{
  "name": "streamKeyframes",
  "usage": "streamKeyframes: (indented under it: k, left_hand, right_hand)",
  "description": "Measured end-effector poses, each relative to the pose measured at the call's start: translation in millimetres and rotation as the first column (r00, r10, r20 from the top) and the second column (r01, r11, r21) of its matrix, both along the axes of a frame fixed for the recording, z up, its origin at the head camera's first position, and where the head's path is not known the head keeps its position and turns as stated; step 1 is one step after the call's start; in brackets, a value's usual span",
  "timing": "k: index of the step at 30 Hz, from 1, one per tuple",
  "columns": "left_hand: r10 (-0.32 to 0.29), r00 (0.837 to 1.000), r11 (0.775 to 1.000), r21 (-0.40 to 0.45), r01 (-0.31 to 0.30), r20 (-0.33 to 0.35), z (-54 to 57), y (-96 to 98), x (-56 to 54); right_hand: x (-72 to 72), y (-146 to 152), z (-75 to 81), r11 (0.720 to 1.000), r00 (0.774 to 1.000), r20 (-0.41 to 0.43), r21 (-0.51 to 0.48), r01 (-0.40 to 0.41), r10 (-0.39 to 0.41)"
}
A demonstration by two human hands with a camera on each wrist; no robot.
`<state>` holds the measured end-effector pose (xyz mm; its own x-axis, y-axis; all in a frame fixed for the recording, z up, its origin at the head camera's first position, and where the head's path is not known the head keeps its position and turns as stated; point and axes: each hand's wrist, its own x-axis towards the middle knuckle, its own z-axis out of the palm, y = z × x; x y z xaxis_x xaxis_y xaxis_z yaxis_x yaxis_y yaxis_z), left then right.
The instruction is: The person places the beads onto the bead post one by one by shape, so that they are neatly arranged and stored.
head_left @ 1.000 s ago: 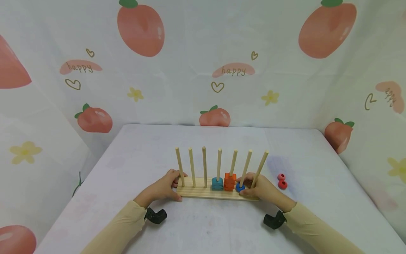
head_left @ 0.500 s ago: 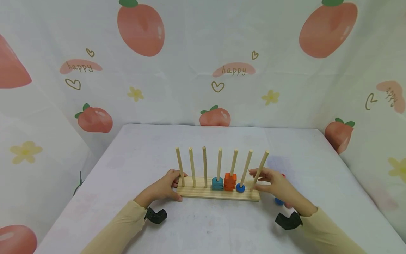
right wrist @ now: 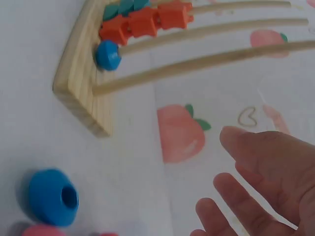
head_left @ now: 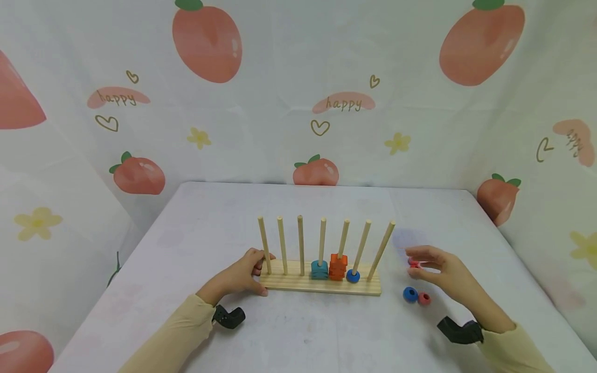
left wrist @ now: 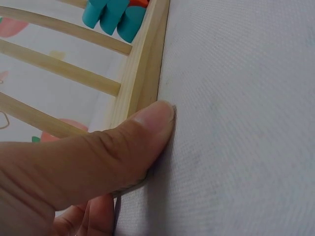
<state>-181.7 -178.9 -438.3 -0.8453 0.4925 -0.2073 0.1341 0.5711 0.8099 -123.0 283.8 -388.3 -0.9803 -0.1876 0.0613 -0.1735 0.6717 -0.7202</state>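
Note:
A wooden peg board (head_left: 322, 284) carries a row of several upright pegs. My left hand (head_left: 242, 272) grips its left end, the thumb (left wrist: 147, 123) along the front edge in the left wrist view. Teal beads (head_left: 319, 270), orange beads (head_left: 338, 267) and one blue bead (head_left: 353, 275) sit on three neighbouring pegs. To the right of the board, my right hand (head_left: 445, 272) is held with parted fingers and nothing between them. Red-pink beads (head_left: 414, 262) show partly hidden behind its fingertips. Nearer lie a loose blue bead (head_left: 410, 294) and a pink bead (head_left: 424, 299), side by side.
A white-covered table (head_left: 298, 331) bears everything. A printed cloth backdrop (head_left: 261, 103) with fruit and flowers stands behind and on both sides. The bare rightmost peg (head_left: 381, 251) leans outward near the right hand.
The right hand has let go of the blue bead, now on its peg, and moved right, off the board to the loose beads. The left hand has stayed put.

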Motion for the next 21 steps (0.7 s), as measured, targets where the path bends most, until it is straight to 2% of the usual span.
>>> streamKeyframes:
  k: [8, 12, 16, 18, 21]
  left_hand:
    - [0.015, 1.0, 1.0, -0.018, -0.015, -0.001, 1.2, 1.0, 0.4]
    - [0.015, 1.0, 1.0, -0.026, -0.015, -0.006, 1.0, 0.8, 0.3]
    - [0.007, 1.0, 1.0, -0.026, -0.007, -0.01, 0.9, 0.7, 0.0]
    - [0.004, 1.0, 1.0, -0.023, -0.004, -0.008, 0.8, 0.7, -0.4]
    - [-0.001, 1.0, 1.0, -0.022, 0.001, -0.01, 0.3, 0.3, -0.3]
  right_hand:
    - [-1.3, 22, -10.9, 0.994, 0.994, 0.033, 0.05, 0.099, -0.101]
    - [-6.9, 30, -18.8, 0.996, 0.989, 0.124, 0.047, 0.078, -0.084]
    - [-13.6, 35, -28.4, 0.997, 0.968, 0.241, 0.048, 0.056, -0.066]
    - [-15.9, 36, -32.7, 0.997, 0.96, 0.272, 0.049, 0.063, -0.074]
    - [-18.3, 35, -36.3, 0.995, 0.958, 0.273, 0.061, 0.075, -0.089]
